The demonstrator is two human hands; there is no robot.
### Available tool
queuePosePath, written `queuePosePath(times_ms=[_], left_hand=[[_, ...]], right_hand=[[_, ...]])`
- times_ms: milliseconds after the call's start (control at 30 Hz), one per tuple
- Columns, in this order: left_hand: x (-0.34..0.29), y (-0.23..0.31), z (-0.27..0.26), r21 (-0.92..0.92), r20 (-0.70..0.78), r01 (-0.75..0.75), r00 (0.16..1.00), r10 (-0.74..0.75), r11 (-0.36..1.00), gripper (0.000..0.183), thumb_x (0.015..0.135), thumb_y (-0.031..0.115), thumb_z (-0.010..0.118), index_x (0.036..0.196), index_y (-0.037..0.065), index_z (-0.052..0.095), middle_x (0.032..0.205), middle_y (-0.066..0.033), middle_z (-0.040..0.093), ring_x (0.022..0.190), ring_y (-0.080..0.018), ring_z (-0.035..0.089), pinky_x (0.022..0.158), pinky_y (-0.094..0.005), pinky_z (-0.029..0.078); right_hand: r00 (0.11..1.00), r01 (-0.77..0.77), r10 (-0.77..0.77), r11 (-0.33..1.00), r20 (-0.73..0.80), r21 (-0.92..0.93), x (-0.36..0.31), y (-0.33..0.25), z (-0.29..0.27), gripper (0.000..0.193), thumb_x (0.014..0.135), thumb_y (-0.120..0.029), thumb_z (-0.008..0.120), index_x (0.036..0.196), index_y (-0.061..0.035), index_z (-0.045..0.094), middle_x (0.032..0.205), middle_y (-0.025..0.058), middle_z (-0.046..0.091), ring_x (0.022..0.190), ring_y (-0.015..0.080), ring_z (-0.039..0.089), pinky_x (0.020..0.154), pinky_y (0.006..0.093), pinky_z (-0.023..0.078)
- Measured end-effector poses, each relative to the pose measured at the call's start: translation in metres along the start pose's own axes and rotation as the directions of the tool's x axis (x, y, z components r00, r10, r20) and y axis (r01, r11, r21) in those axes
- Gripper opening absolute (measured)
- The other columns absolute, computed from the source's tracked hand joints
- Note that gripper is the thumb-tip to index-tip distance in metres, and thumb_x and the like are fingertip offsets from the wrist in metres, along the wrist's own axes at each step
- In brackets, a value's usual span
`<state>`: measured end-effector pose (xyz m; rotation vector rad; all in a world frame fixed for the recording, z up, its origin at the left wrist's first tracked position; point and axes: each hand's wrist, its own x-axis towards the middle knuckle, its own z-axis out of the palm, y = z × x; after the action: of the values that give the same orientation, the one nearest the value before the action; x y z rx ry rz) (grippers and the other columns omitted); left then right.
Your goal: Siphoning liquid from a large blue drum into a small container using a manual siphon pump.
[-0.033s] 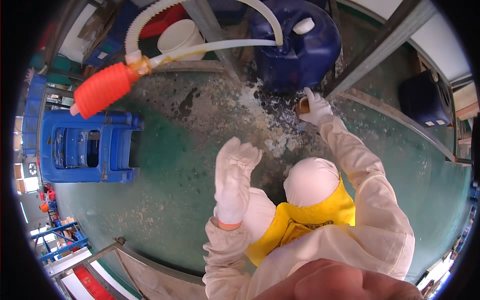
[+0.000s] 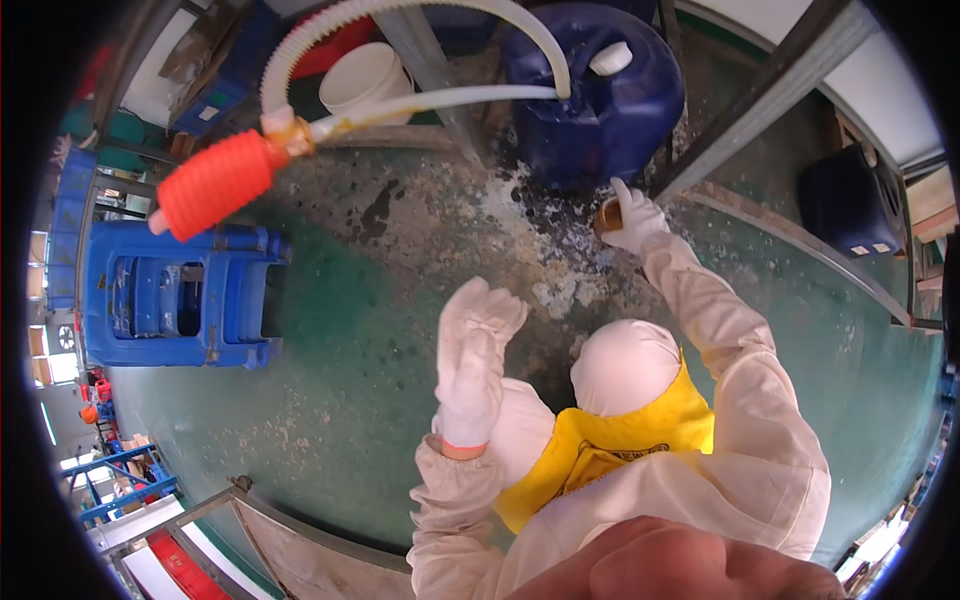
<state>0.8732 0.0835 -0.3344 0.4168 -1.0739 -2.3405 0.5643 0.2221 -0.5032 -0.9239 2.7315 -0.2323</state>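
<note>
My right hand [image 2: 640,222], in a white glove, reaches down beside the base of a dark blue jerrycan [image 2: 595,130]. Its fingers are closed round a small brown, round object [image 2: 607,214] whose kind I cannot make out, and the index finger points toward the can. My left hand [image 2: 475,345], gloved too, is held over my left knee, fingers loosely bent and nothing in it. From the can, pale hoses run left to a red bellows hand pump [image 2: 218,186], one a ribbed hose [image 2: 330,20], the other a smooth tube [image 2: 440,98]. A white cap [image 2: 611,58] tops the can.
A blue plastic step stool [image 2: 215,345] stands on the left. Behind the pump is a white bucket [image 2: 365,82]. Metal frame posts [image 2: 770,90] flank the can, and another dark jerrycan [image 2: 850,205] stands at right. The green floor [image 2: 330,400] is stained and worn near the can.
The whole view has shifted very slightly, so the pump, can and hands sit a little farther right and lower. Both hands keep their poses.
</note>
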Motion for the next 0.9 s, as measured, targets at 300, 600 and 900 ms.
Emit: queuePosePath(times_ms=[300,600,900], left_hand=[[0.020,-0.022,-0.049,0.376,-0.268,0.269,0.947,-0.174,0.887,0.052,0.095,0.021,0.070,0.139,0.003,0.049,0.130,-0.0141,0.060,0.118,-0.0216,0.059,0.102,-0.0335,0.049],[-0.050,0.098,0.011,0.128,-0.507,0.451,0.795,-0.332,0.884,0.044,0.095,0.022,0.070,0.133,0.004,0.055,0.119,-0.0125,0.064,0.105,-0.0244,0.065,0.095,-0.0388,0.054],[-0.159,0.263,0.081,0.084,-0.531,0.732,0.607,-0.591,0.676,0.018,0.097,0.021,0.065,0.105,0.006,0.060,0.069,0.0039,0.052,0.056,-0.0072,0.048,0.051,-0.0245,0.042]], right_hand=[[0.969,0.242,-0.239,0.969,-0.059,0.051,-0.072,-0.069,-0.185,0.105,0.063,-0.039,0.082,0.149,-0.0091,0.031,0.117,0.0200,0.057,0.104,0.0407,0.061,0.092,0.0478,0.049],[0.886,0.464,-0.461,0.880,-0.052,0.103,-0.137,-0.153,-0.437,0.103,0.059,-0.043,0.082,0.145,-0.0076,0.038,0.104,0.0185,0.060,0.093,0.0364,0.065,0.083,0.0458,0.053],[0.947,0.319,-0.318,0.934,-0.032,0.160,-0.152,-0.161,-0.701,0.095,0.064,-0.038,0.081,0.144,-0.0109,0.038,0.109,0.0209,0.061,0.098,0.0396,0.065,0.086,0.0470,0.054]])
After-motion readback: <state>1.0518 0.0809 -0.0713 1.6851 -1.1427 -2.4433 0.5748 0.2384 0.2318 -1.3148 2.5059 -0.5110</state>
